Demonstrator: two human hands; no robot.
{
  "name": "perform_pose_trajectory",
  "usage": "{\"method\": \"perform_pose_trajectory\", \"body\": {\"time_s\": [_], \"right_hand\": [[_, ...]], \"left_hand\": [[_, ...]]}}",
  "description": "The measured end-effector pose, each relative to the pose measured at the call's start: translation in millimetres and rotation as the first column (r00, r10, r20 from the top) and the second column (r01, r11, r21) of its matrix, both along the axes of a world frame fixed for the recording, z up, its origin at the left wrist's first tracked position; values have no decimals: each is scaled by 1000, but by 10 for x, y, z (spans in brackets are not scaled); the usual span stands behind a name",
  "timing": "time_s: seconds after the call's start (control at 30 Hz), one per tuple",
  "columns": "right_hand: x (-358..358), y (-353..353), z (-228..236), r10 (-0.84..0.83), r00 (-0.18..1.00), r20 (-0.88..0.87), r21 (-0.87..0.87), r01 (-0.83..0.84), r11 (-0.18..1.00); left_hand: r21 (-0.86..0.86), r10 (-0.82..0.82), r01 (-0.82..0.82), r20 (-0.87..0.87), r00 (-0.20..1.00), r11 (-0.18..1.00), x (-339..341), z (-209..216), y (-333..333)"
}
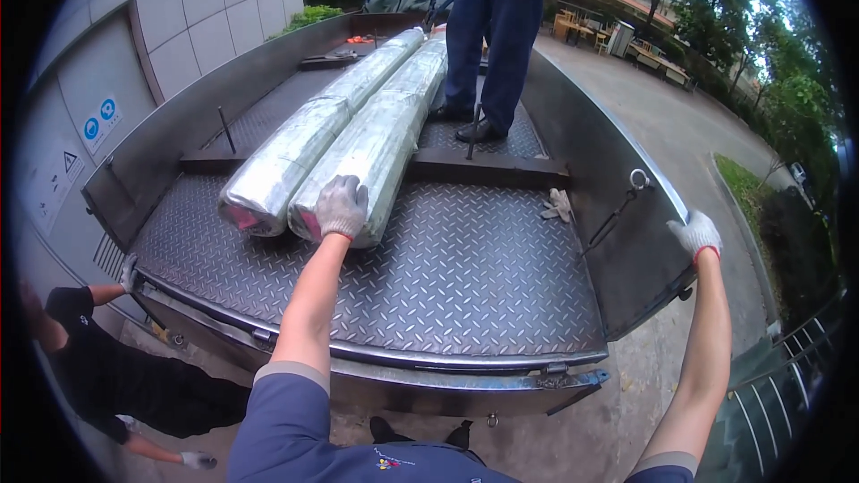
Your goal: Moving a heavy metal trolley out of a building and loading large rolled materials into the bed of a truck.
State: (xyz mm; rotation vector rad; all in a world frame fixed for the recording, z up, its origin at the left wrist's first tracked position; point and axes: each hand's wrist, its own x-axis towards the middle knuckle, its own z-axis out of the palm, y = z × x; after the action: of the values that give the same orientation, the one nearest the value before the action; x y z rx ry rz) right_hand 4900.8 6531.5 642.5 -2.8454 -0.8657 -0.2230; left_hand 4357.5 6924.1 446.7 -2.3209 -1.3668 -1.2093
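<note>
Two long bundles in shiny plastic wrap lie side by side on the truck bed, their near ends showing pink. My left hand (343,207), in a whitish knit glove, lies on the near end of the right bundle (376,139), fingers stretched over its top. The left bundle (309,130) is just beside it. Far out to the right, my gloved right hand (696,234) is closed over the top edge of the bed's side panel (617,188); its fingertips are partly hidden behind that edge.
A dark crossbeam (488,168) with upright rods runs under the bundles. One person (497,27) stands on the bed holding a tool handle; another (112,358) stands at the left rear corner. Loose gloves (557,206) lie by the right panel. The tailgate (465,394) hangs down.
</note>
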Motion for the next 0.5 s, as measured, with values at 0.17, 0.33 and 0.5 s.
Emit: {"method": "perform_pose_trajectory", "body": {"time_s": [0.17,0.33,0.5], "right_hand": [[32,54,-26,8,1000,29,-9,-8,1000],[110,141,-37,14,998,54,22,-15,1000],[-58,-30,101,-12,1000,15,-14,12,1000]], "left_hand": [[-38,32,-32,-14,999,999,60,-8,65],[-10,31,-31,-2,1000,999,142,-12,206],[46,8,-9,7,1000,999,43,52,31]]}}
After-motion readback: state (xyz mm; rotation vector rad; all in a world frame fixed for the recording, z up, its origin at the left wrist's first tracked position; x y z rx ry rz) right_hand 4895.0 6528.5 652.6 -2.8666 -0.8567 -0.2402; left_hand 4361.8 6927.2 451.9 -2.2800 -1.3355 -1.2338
